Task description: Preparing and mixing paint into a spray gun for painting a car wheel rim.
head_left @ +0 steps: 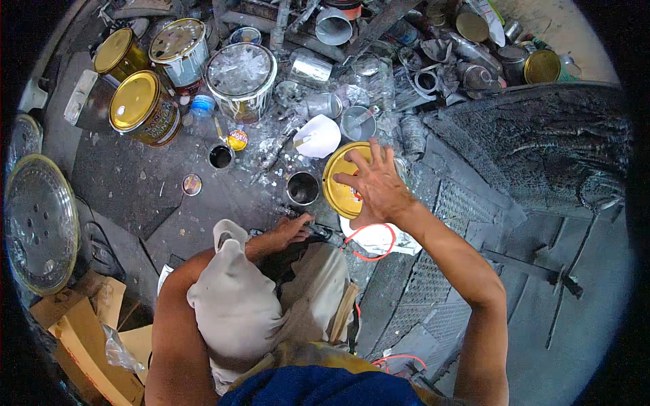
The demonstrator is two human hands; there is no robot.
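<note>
The fingers of my right hand (380,191) spread across the top of a gold-lidded paint can (342,196), with fingertips at its far rim and the thumb by the near side. Lower and to the left, my left hand (292,231) is closed round a dark metal tool (323,232) that looks like a spray gun; my fingers hide part of it. Just beyond that hand stands an open tin (302,188) with a dark inside. A red-orange hose (393,238) loops beside the tool, over a white sheet (382,240).
Paint cans (240,68) and gold-lidded cans (135,101) stand at far left. A small tin (221,157), clear cup (358,124) and white paper piece (317,137) lie ahead. Scrap fills the back. A cardboard box (88,338) is at left; metal grating (440,250) at right.
</note>
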